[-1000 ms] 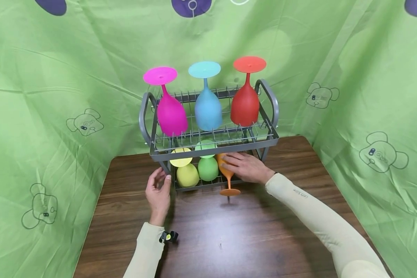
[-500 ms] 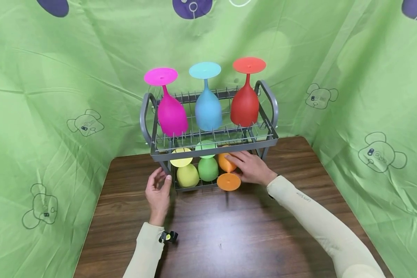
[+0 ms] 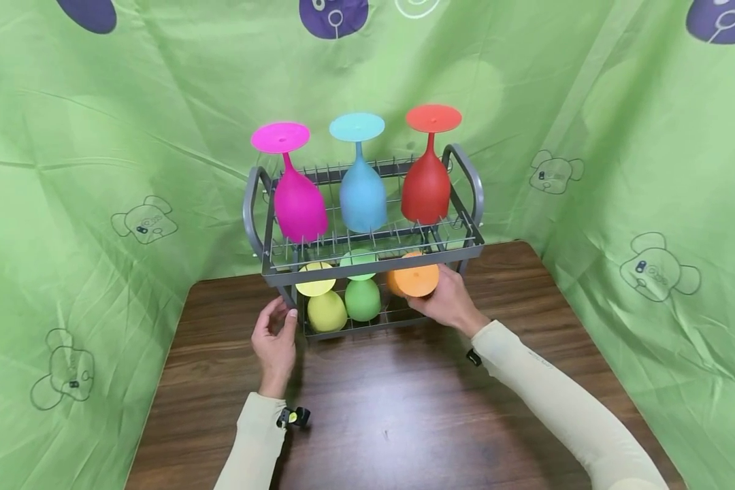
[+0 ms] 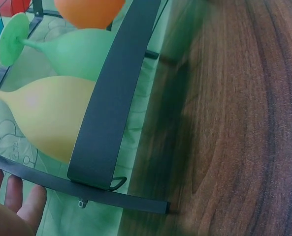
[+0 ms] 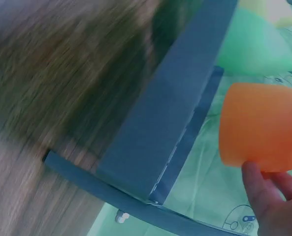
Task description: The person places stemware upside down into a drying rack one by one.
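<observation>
Inside the lower tier of the grey two-tier dish rack [image 3: 459,254], my right hand [image 3: 450,299] holds an orange wine glass [image 3: 418,275], its round foot tilted toward the head camera. The right wrist view shows fingers on the orange bowl [image 5: 259,128], above the rack's lower tier. My left hand [image 3: 275,344] is at the rack's left leg; in the left wrist view, the fingers [image 4: 32,204] and thumb lie on either side of the dark bar [image 4: 121,198]. Upside down beside the orange glass are a green wine glass [image 3: 363,299] and a yellow one [image 3: 327,312].
On the upper tier, magenta [image 3: 300,207], blue [image 3: 363,197] and red [image 3: 426,190] wine glasses stand upside down. The rack is on a brown wooden table [image 3: 380,408], with green patterned cloth [image 3: 159,136] behind and at both sides. The upper tier overhangs the lower glasses.
The orange glass's foot has swung up from low in front of the rack to near the upper tier's bar. My right hand has shifted from over its bowl to its right side.
</observation>
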The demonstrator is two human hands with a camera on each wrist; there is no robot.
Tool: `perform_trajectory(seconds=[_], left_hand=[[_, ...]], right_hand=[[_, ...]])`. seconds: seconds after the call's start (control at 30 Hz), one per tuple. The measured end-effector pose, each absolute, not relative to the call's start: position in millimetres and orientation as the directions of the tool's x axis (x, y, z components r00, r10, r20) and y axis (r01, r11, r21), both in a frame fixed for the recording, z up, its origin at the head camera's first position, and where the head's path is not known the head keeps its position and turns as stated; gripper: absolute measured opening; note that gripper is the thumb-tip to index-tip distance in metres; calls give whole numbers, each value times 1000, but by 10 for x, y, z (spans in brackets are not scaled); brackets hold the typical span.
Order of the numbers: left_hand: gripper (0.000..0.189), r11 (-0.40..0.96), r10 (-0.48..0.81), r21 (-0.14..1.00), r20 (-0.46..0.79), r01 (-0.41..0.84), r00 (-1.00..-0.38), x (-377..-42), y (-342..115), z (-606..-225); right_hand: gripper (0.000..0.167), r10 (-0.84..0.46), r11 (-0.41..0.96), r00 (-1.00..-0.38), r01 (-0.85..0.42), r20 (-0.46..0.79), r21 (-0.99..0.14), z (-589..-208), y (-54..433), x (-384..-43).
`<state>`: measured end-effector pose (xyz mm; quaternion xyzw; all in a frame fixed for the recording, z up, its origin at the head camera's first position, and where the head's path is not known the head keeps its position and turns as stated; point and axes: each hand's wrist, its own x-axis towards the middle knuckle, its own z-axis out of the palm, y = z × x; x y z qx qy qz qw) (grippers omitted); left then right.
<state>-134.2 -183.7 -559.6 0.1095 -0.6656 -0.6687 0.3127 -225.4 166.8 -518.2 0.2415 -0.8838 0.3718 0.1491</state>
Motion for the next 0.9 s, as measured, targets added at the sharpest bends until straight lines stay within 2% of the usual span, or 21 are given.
perform_trajectory(seconds=[0.27, 0.67, 0.9], left_hand=[[35, 96, -562, 957, 278, 272, -779, -1280, -1793, -5398], [34, 87, -575, 954, 282, 286, -768, -1345, -1774, -5389], [33, 99, -579, 957, 278, 273, -766, -1335, -1761, -5380]], right_hand=[[67, -234, 601, -904, -424, 358, -678, -5088, 1659, -2177], [53, -136, 705, -950, -292, 280, -647, -5219, 1619, -2096], [43, -113, 728, -956, -265, 270, -632, -5284, 1626, -2043]])
